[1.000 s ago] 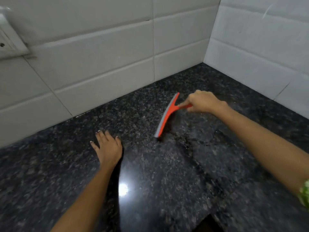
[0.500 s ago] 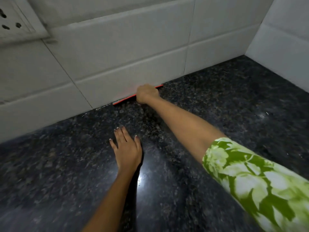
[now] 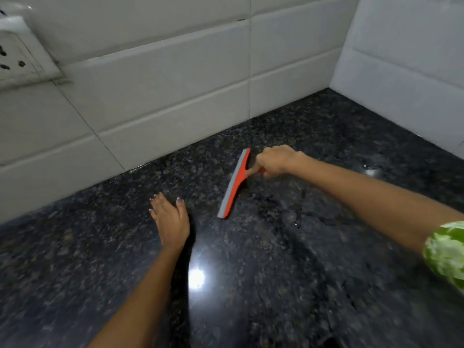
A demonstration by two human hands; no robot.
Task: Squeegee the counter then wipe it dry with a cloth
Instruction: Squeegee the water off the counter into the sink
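A red squeegee [image 3: 236, 184] with a grey rubber blade rests its blade on the dark speckled granite counter [image 3: 288, 272], angled from upper right to lower left. My right hand [image 3: 276, 160] grips its red handle, a little way out from the tiled back wall. My left hand [image 3: 170, 217] lies flat on the counter, palm down, fingers spread, just left of the blade's lower end and apart from it. No cloth is in view.
White tiled walls [image 3: 163, 96] meet at a corner at the right [image 3: 341, 71]. A wall socket plate [image 3: 22, 56] sits at the upper left. Water drops glint on the counter at the far right [image 3: 371, 169]. A ceiling light reflects near my left forearm.
Half a second ago the squeegee lay along the foot of the back wall; my right hand has pulled it towards me and to the right. My left hand stayed flat on the counter.
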